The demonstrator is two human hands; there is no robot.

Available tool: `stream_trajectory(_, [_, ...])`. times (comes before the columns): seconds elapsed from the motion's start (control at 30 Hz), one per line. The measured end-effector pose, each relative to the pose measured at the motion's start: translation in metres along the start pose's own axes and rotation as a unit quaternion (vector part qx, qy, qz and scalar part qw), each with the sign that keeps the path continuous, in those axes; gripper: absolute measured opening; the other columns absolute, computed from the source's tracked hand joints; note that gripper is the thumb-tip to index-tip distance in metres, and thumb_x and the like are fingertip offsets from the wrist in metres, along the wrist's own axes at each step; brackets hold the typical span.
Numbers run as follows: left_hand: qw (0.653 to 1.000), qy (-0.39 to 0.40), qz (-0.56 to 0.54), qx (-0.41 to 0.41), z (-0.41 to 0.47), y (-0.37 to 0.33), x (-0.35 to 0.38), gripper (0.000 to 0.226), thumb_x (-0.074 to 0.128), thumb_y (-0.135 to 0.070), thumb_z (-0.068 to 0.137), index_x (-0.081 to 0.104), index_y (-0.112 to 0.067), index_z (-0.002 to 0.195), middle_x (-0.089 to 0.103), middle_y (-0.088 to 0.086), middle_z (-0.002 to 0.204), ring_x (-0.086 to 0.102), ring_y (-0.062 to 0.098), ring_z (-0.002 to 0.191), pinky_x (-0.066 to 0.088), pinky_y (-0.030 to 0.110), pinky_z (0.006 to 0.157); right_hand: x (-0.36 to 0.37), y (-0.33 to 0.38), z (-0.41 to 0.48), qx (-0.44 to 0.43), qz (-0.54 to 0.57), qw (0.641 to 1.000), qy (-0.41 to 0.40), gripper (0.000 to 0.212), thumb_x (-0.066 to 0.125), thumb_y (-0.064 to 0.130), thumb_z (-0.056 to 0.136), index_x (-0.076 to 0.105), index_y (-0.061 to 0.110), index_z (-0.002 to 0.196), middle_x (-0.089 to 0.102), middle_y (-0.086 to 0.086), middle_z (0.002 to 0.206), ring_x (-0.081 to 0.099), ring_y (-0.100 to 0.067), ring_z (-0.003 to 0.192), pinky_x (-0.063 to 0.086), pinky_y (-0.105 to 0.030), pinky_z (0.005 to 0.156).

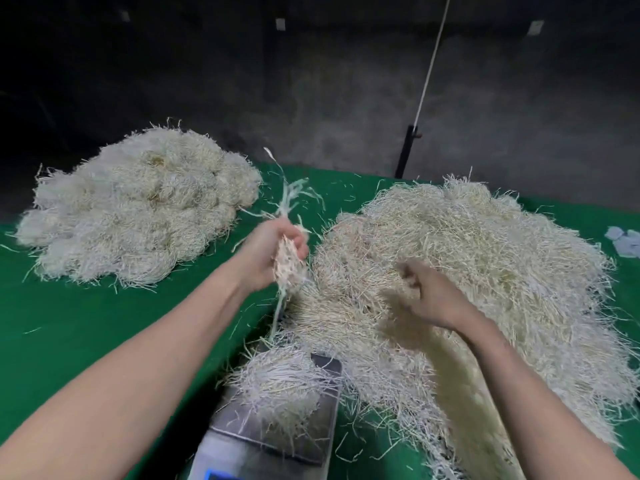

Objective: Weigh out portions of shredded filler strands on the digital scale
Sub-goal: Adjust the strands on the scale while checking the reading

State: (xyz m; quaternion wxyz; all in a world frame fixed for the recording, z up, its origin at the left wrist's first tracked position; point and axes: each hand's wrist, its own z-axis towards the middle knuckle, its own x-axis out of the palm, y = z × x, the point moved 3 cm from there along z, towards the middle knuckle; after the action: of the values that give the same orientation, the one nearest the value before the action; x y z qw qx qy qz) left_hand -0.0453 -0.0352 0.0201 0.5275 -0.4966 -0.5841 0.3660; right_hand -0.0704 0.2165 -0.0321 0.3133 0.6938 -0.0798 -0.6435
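Note:
A digital scale (322, 441) sits at the bottom centre, with a loose portion of pale shredded strands (280, 379) on its platform. My left hand (266, 254) is raised above the green table and grips a bunch of strands (289, 268) that trails up and down from the fist. My right hand (429, 292), blurred, hovers with curled fingers over the big loose heap of strands (485, 271) on the right; I cannot tell whether it holds any.
A second pile of bundled strands (138, 209) lies at the back left. The green table cloth (86, 323) runs to a dark wall. A black post (407, 150) with a white cord stands behind. Small pale slips (625, 242) lie at the right edge.

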Motion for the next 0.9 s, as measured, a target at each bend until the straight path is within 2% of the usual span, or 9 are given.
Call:
stream_trajectory(0.07, [0.992, 0.049, 0.11, -0.028, -0.006, 0.007, 0.002, 0.043, 0.042, 0.002, 0.083, 0.037, 0.015, 0.123, 0.05, 0.003, 0.07, 0.046, 0.011, 0.056, 0.043, 0.024, 0.056, -0.012, 0.064, -0.012, -0.125, 0.145, 0.98, -0.054, 0.078, 0.069, 0.045, 0.074, 0.024, 0.053, 0.137, 0.028, 0.017, 0.147, 0.038, -0.01, 0.129, 0.037, -0.03, 0.099])
stream_trajectory(0.13, [0.963, 0.109, 0.242, -0.047, -0.021, 0.009, 0.01, 0.02, 0.049, 0.0, 0.08, 0.059, -0.001, 0.097, 0.051, 0.001, 0.085, 0.043, 0.005, 0.065, 0.041, 0.014, 0.054, -0.003, 0.112, -0.022, -0.185, 0.244, 0.952, 0.023, 0.09, 0.073, 0.048, 0.07, 0.014, 0.065, 0.134, 0.015, 0.035, 0.145, 0.032, -0.002, 0.132, 0.037, -0.025, 0.097])
stream_trajectory(0.2, [0.939, 0.167, 0.296, -0.047, -0.029, 0.009, 0.009, 0.021, 0.053, -0.008, 0.082, 0.067, -0.016, 0.068, 0.058, -0.001, 0.091, 0.052, 0.005, 0.072, 0.045, 0.01, 0.054, 0.016, 0.136, -0.025, -0.21, 0.205, 0.954, 0.065, 0.082, 0.073, 0.032, 0.078, 0.021, 0.058, 0.136, 0.026, 0.034, 0.141, 0.037, 0.01, 0.125, 0.037, -0.012, 0.096])
stream_trajectory(0.3, [0.956, 0.223, 0.181, -0.058, -0.041, 0.004, -0.008, 0.013, 0.061, -0.024, 0.084, 0.073, -0.018, 0.084, 0.067, -0.002, 0.079, 0.059, 0.007, 0.056, 0.045, 0.013, 0.045, 0.034, 0.144, -0.025, -0.168, 0.198, 0.965, -0.038, 0.055, 0.065, 0.004, 0.083, 0.049, 0.044, 0.118, 0.055, 0.029, 0.109, 0.053, 0.016, 0.082, 0.045, -0.009, 0.072])
stream_trajectory(0.37, [0.97, 0.213, 0.091, -0.077, -0.046, 0.005, -0.026, 0.025, 0.067, -0.025, 0.077, 0.071, -0.009, 0.096, 0.067, 0.003, 0.077, 0.054, 0.007, 0.045, 0.043, 0.012, 0.041, 0.04, 0.141, -0.028, -0.099, 0.244, 0.957, -0.122, 0.045, 0.063, -0.004, 0.082, 0.061, 0.039, 0.097, 0.062, 0.023, 0.087, 0.053, 0.007, 0.064, 0.045, -0.016, 0.06])
stream_trajectory(0.43, [0.981, 0.176, 0.065, -0.056, -0.046, 0.017, -0.041, 0.038, 0.07, -0.02, 0.069, 0.065, -0.01, 0.106, 0.069, 0.005, 0.095, 0.067, 0.009, 0.072, 0.055, 0.021, 0.072, 0.049, 0.136, -0.032, -0.026, 0.294, 0.938, -0.183, 0.037, 0.063, -0.003, 0.082, 0.064, 0.034, 0.087, 0.066, 0.015, 0.087, 0.052, 0.0, 0.058, 0.048, -0.026, 0.056])
stream_trajectory(0.5, [0.977, 0.129, 0.172, -0.014, -0.051, 0.033, -0.049, 0.053, 0.075, -0.024, 0.063, 0.059, -0.026, 0.114, 0.062, -0.001, 0.116, 0.059, 0.012, 0.108, 0.041, 0.036, 0.103, 0.062, 0.135, -0.036, 0.031, 0.307, 0.925, -0.219, 0.03, 0.062, -0.002, 0.084, 0.061, 0.028, 0.088, 0.066, 0.006, 0.098, 0.055, -0.008, 0.061, 0.053, -0.032, 0.059])
stream_trajectory(0.7, [0.938, -0.006, 0.311, 0.151, -0.055, 0.049, -0.075, 0.042, 0.068, 0.0, 0.079, 0.055, -0.037, 0.093, 0.053, -0.022, 0.103, 0.058, -0.008, 0.073, 0.046, 0.008, 0.064, 0.087, 0.127, -0.052, 0.061, 0.342, 0.929, -0.127, 0.023, 0.065, -0.002, 0.081, 0.063, 0.021, 0.083, 0.065, 0.003, 0.094, 0.06, 0.004, 0.068, 0.051, -0.016, 0.064])
stream_trajectory(0.9, [0.907, 0.032, 0.36, 0.218, -0.063, 0.07, -0.086, 0.044, 0.066, 0.004, 0.08, 0.062, -0.04, 0.083, 0.058, -0.019, 0.099, 0.05, -0.015, 0.09, 0.036, 0.005, 0.084, 0.1, 0.105, -0.083, 0.013, 0.118, 0.976, -0.184, 0.036, 0.062, -0.005, 0.084, 0.061, 0.029, 0.076, 0.064, 0.008, 0.08, 0.059, -0.001, 0.072, 0.05, -0.018, 0.071])
